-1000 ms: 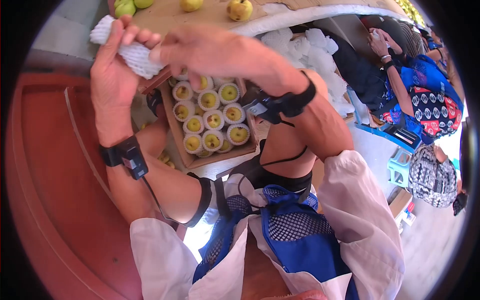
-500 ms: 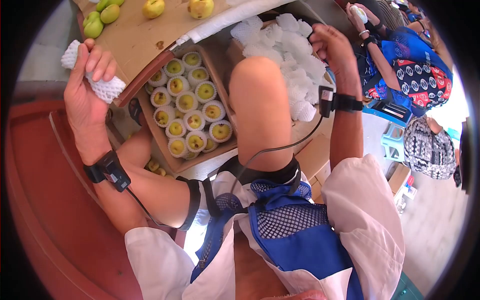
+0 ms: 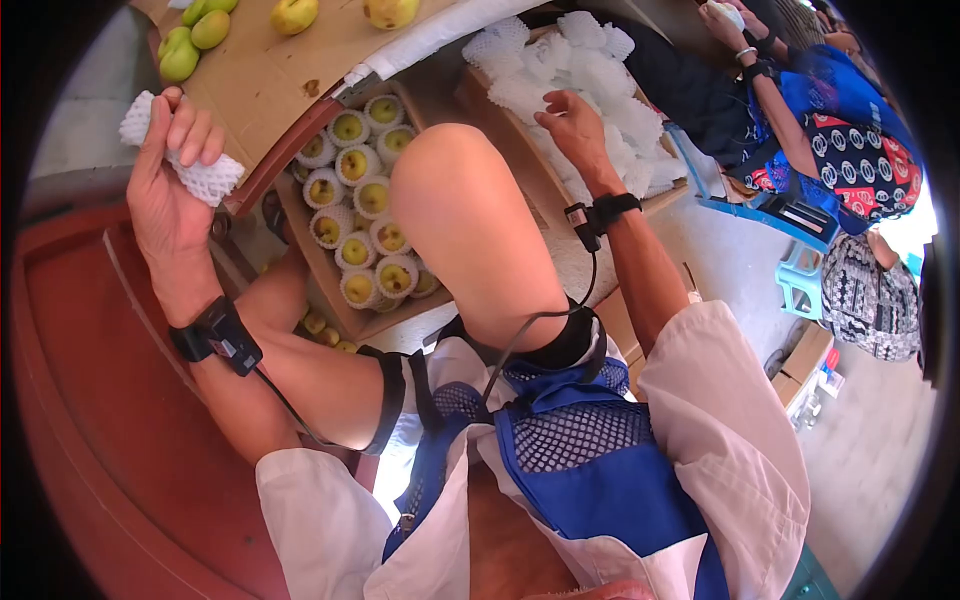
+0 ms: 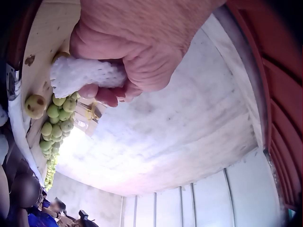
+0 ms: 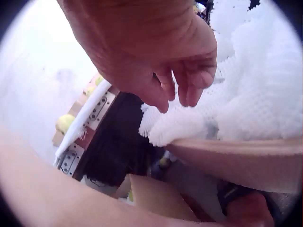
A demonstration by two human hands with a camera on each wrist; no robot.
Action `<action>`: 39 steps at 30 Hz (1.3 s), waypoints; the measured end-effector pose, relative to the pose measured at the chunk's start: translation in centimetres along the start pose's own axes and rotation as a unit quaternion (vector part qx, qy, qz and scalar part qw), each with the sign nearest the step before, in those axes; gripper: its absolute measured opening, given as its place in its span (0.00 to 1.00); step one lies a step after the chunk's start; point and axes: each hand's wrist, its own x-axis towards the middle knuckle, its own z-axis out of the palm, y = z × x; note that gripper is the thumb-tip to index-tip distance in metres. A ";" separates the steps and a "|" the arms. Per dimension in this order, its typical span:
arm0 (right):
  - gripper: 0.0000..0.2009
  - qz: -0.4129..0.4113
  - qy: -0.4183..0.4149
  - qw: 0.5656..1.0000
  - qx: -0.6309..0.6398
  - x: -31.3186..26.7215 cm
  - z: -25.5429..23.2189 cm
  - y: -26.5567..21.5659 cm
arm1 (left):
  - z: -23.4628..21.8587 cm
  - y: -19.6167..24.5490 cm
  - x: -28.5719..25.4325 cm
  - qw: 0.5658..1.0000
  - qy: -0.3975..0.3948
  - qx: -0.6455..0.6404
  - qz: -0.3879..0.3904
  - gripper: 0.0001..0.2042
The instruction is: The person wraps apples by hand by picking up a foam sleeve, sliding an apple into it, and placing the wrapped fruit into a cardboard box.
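**Many netted, plenty bare**

Head view: netted fruit (image 3: 354,164) fills much of the box (image 3: 385,323), so a good share looks done; bare fruit (image 3: 180,58) on the cardboard (image 3: 265,85) seems left to do. The left hand (image 3: 175,220) grips a net (image 3: 208,182), apparently unfilled.

Left wrist view: fingers curl round the net; more bare fruit stretches beyond.

Right wrist view: the right hand (image 5: 147,47) holds nothing, fingers loosely bent, near loose nets (image 5: 258,94).
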 end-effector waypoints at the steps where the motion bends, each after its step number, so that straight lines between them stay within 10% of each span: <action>1: 0.23 -0.012 0.021 0.999 -0.043 0.0 0.7 -0.5 | 0.0 -0.1 0.1 1.000 0.003 -0.002 0.001 0.08; 9: 0.19 -0.032 0.046 0.990 -0.131 1.3 2.9 -1.6 | -0.1 -0.1 -0.1 1.000 0.017 0.011 0.010 0.08; 22: 0.10 -0.042 -0.222 0.896 0.382 -1.5 -4.4 -22.1 | 1.7 -2.7 -0.6 0.985 0.047 0.163 -0.012 0.15; 39: 0.13 -0.114 -0.397 0.844 0.342 1.0 0.8 -33.2 | 0.7 -0.8 -2.0 0.983 0.094 0.146 0.061 0.09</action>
